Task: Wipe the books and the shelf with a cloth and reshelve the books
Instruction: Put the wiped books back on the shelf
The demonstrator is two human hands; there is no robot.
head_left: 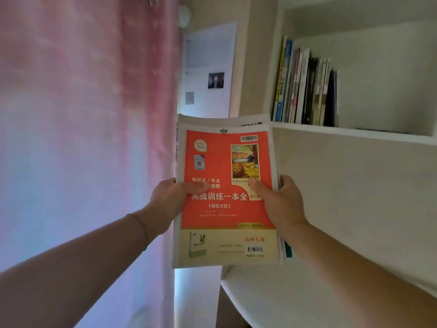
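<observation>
Left hand point(169, 197) gripping the left edge of a stack of books point(227, 192), thumb laid across the red cover, fingers hidden behind. Right hand point(281, 202) gripping the right edge of the same stack, thumb pressed on the cover beside a small picture, fingers curled round the back. Stack held upright between the two hands, cover facing the camera, top tilted slightly away; red front with white print, pale yellow band at the bottom just below both hands. Edges of more books behind the front one, peeking out at the top and along the right side by the right hand; a teal sliver low at the right corner.

Up and to the right of the right hand, a white shelf point(354, 133) with a row of books point(305, 88) standing upright at its left end, well apart from the held stack. Below the hands, another white shelf board point(272, 299). Left of the left hand, a pink curtain point(82, 114). Above the hands, paper sheets point(210, 67) on the wall. Thin bracelet point(142, 226) on the left wrist.
</observation>
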